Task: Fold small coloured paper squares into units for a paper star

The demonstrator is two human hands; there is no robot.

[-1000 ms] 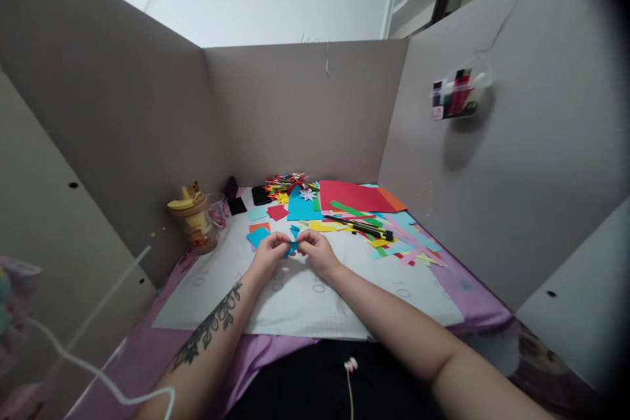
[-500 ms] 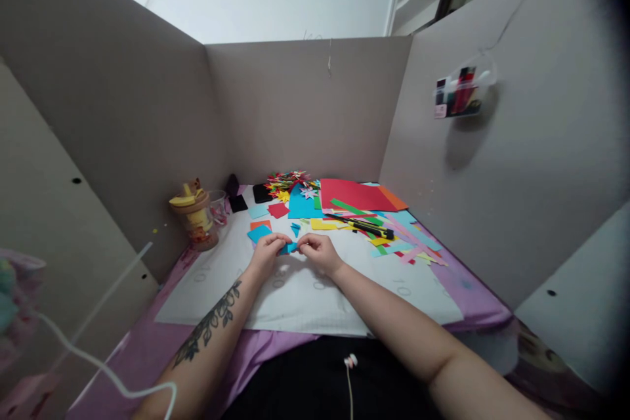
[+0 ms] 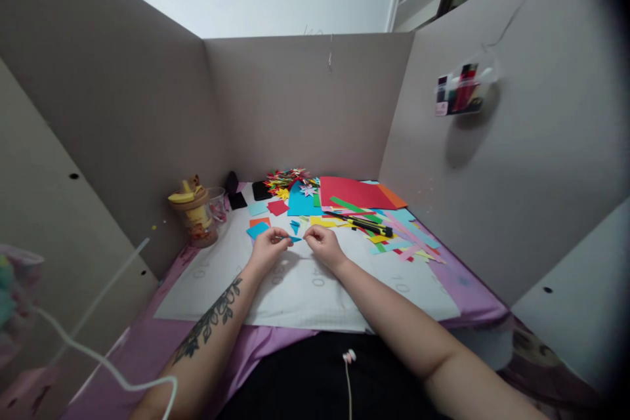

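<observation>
My left hand (image 3: 270, 247) pinches a small folded piece of blue paper (image 3: 294, 239), its pointed end facing right. At that tip are the closed fingertips of my right hand (image 3: 322, 244); whether they grip the paper I cannot make out. Both hands hover over the white sheet (image 3: 339, 302) with pencilled numbers. Just beyond them lies another small blue folded piece (image 3: 294, 227). Blue square paper (image 3: 258, 230) sits by my left hand, partly over an orange one (image 3: 260, 222).
Paper strips (image 3: 411, 236) and a black-yellow cutter knife (image 3: 369, 227) lie to the right. Behind are red sheets (image 3: 352, 192) and a pile of folded paper stars (image 3: 288, 179). A lidded cup (image 3: 194, 216) stands left. Grey panels (image 3: 305, 105) enclose the table.
The blue paper in my hands has gone from a wider, flatter look to a narrow point. My right hand has shifted slightly away from my left.
</observation>
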